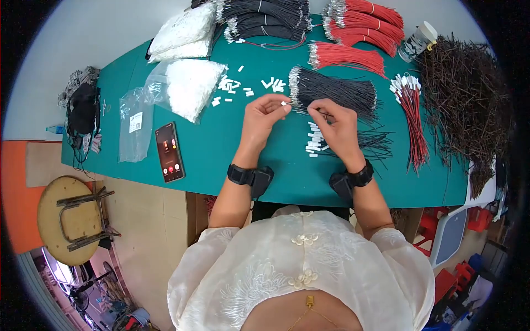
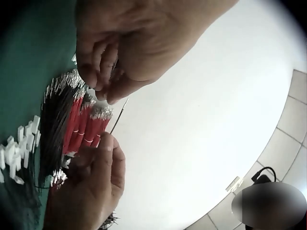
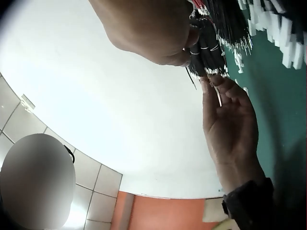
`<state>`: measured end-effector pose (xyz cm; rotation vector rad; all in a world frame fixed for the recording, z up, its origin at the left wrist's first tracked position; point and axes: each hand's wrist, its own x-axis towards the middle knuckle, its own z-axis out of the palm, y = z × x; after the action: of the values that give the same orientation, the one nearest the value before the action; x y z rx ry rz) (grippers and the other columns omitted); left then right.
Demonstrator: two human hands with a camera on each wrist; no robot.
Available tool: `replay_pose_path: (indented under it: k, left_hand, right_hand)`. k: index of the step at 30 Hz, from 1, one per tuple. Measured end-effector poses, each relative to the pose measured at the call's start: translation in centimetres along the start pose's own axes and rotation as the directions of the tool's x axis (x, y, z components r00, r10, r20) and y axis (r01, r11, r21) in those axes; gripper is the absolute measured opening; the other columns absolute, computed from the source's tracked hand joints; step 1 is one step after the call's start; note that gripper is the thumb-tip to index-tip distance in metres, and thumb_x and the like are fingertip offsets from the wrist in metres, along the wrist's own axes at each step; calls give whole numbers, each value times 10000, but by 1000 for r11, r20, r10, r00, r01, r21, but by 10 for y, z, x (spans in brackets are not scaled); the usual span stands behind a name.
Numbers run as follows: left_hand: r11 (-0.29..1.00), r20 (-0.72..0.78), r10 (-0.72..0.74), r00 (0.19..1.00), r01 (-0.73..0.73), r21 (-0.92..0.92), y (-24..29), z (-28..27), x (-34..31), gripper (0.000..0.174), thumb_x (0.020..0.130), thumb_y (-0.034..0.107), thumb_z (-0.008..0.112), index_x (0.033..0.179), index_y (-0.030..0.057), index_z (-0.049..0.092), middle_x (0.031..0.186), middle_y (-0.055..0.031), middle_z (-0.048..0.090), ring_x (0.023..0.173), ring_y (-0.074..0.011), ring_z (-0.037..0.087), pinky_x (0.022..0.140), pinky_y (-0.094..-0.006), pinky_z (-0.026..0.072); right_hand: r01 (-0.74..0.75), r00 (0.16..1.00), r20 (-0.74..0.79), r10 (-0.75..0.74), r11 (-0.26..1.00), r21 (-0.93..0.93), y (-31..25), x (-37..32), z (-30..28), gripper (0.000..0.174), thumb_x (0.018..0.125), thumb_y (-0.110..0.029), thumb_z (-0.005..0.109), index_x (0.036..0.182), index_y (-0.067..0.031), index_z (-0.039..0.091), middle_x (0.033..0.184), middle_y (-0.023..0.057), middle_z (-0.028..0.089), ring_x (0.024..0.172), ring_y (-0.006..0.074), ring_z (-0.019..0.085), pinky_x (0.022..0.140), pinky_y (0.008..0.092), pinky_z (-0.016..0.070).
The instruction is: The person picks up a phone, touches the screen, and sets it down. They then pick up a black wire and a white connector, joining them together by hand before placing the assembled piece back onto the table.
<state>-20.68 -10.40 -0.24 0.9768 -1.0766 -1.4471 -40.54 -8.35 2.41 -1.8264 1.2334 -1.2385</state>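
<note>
Head view: pinching small white housing (image 1: 284, 103) in left fingers (image 1: 269, 99), black wire (image 2: 118, 117) in right fingers (image 1: 324, 103), above worktop (image 1: 210, 151), well in from near edge; apparently about to join, calling for steady alignment.

Matt tabletop (image 1: 212, 149), smooth white plastic pieces (image 1: 314, 141), shiny metal wire tips (image 1: 293, 84) — glossy phone screen (image 1: 169, 150).

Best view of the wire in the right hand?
Left wrist: the wire and its pale tip stand out against white wall, beyond the right hand. Right wrist shows a short dark stretch; in head it's small and hard to trace.
</note>
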Motion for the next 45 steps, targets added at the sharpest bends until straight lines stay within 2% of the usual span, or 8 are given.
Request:
replay_pose_path:
  k: [7, 10, 14, 16, 21, 24, 30, 45]
  left_hand:
    - [999, 13, -31, 999, 31, 29, 2, -4, -4, 137, 869, 68, 770, 984, 2, 735, 800, -9, 693, 695, -55, 603, 634, -208, 472]
    - [999, 6, -5, 1000, 5, 43, 3, -2, -5, 130, 871, 79, 772, 968, 0, 738, 786, -6, 688, 691, -51, 599, 628, -207, 469]
    - [996, -1, 40, 999, -40, 74, 4, 4, -7, 128, 873, 93, 774, 950, -4, 742, 769, -1, 682, 687, -48, 596, 624, -206, 467]
    - [992, 19, 77, 997, -78, 95, 3, 7, -9, 133, 875, 100, 774, 946, -8, 744, 763, 0, 680, 684, -47, 595, 626, -205, 467]
    - [994, 31, 28, 999, -31, 103, 0, 7, -10, 136, 881, 102, 768, 954, -11, 749, 780, -17, 694, 690, -59, 608, 636, -214, 483]
    - [990, -1, -94, 996, 94, -103, 1, 11, -10, 156, 892, 109, 758, 981, -18, 751, 792, -41, 710, 694, -78, 629, 636, -223, 501]
    - [985, -54, -134, 989, 128, -113, 1, 9, -9, 152, 905, 116, 744, 971, -21, 747, 795, -68, 720, 667, -97, 643, 611, -225, 511]
    - [975, -63, -178, 982, 168, -143, 2, 7, -9, 148, 904, 126, 747, 924, -20, 739, 766, -76, 712, 624, -93, 628, 562, -217, 487]
  right_hand:
    - [84, 994, -62, -90, 992, -92, 1, -5, 2, 67, 875, -18, 721, 930, 12, 699, 852, 82, 717, 691, 147, 656, 601, 290, 509]
    - [249, 962, -34, -269, 927, -282, -3, -1, -4, 89, 839, -6, 742, 921, -5, 706, 834, 89, 706, 675, 201, 650, 599, 322, 504]
    - [318, 938, 3, -345, 860, -400, -14, 2, -7, 115, 814, -1, 757, 918, -19, 711, 802, 90, 688, 670, 225, 637, 596, 336, 491]
    - [295, 948, 1, -318, 878, -376, -13, 0, -4, 113, 815, -2, 757, 918, -20, 715, 788, 89, 681, 664, 217, 634, 589, 331, 486]
    - [189, 977, -52, -206, 955, -230, -13, -3, -3, 98, 815, -2, 758, 908, -18, 734, 731, 76, 654, 632, 176, 610, 558, 306, 456]
    - [130, 985, -91, -146, 977, -167, -14, -2, -6, 90, 811, -1, 760, 899, -15, 744, 704, 63, 637, 614, 146, 584, 544, 286, 434]
    - [3, 996, -86, -9, 998, -66, -12, -4, -8, 92, 796, -6, 774, 886, -11, 756, 670, 29, 602, 590, 84, 502, 524, 249, 374]
    - [10, 996, -89, -12, 1000, -21, -7, -5, 0, 76, 797, -28, 779, 864, -10, 750, 656, 16, 575, 584, 74, 469, 500, 258, 306]
